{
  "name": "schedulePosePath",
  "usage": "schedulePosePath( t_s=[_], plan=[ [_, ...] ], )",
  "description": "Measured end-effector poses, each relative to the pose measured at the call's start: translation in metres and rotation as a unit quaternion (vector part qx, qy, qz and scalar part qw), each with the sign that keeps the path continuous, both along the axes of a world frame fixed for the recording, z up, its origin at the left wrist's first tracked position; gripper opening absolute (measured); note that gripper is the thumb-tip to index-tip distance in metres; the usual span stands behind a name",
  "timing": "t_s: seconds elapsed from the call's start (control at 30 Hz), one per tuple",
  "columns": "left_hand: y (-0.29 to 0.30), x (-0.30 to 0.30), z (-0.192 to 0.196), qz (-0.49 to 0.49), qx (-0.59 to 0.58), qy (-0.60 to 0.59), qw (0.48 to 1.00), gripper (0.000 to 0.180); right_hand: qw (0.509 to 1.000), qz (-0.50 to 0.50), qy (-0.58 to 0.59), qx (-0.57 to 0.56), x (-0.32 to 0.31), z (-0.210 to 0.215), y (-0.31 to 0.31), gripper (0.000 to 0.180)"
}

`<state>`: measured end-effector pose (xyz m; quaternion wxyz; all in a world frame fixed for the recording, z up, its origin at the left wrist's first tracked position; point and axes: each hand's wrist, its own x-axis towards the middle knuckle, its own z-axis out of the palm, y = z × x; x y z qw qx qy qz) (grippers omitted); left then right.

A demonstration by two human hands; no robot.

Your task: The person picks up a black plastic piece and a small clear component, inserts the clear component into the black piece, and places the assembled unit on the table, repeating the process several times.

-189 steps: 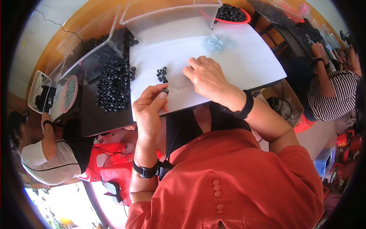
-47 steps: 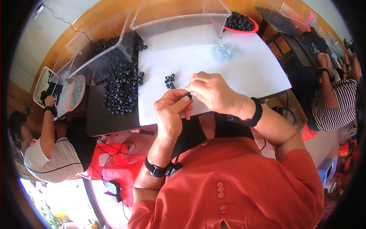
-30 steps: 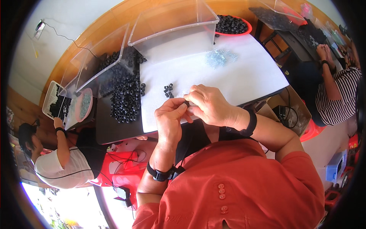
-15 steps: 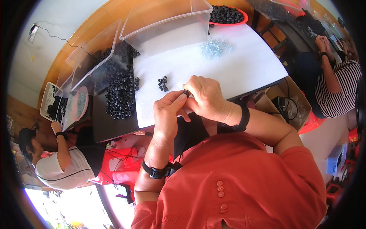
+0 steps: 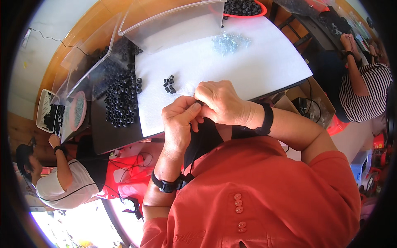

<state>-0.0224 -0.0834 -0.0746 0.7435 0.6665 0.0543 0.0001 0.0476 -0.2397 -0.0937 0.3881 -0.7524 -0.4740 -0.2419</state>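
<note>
My left hand [image 5: 178, 120] pinches a small black ring-like piece [image 5: 199, 103] between thumb and fingers, just above the near edge of the white-covered table. Against it presses my right hand [image 5: 223, 101], its fingers bent and closed; whatever they grip is hidden behind the knuckles. A short way beyond my left hand lies a little cluster of black pieces [image 5: 169, 84]. To the left spreads a big heap of hollow black pieces [image 5: 120, 99]. Farther back on the white sheet [image 5: 264, 58] is a scatter of tiny shiny, pale bluish parts [image 5: 231, 43].
Clear plastic bins [image 5: 173, 29] stand at the back and left. A red bowl [image 5: 264, 10] of black pieces sits at the far edge. Co-workers sit left, in a white shirt [image 5: 70, 186], and right, in a striped top [image 5: 368, 87]. An open cardboard box [image 5: 326, 103] is at right.
The view has shifted slightly, so the table sits a little farther left and higher. Both hands stay together on the black piece, which is now more covered by the fingers.
</note>
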Motion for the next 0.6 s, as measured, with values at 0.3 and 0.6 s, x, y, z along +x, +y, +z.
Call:
schedulePosePath(
  t_s=[0.3,0.6],
  plan=[
    [0.0,0.001,0.004,-0.022,0.02,-0.006,1.0,0.013,0.998,-0.03,-0.035,0.039,-0.01,-0.008,0.002,0.032],
    [0.094,0.05,0.124,0.178,0.182,-0.159,0.954,0.024,0.943,-0.281,0.045,-0.175,0.04,0.038,-0.067,0.028]
  ],
)
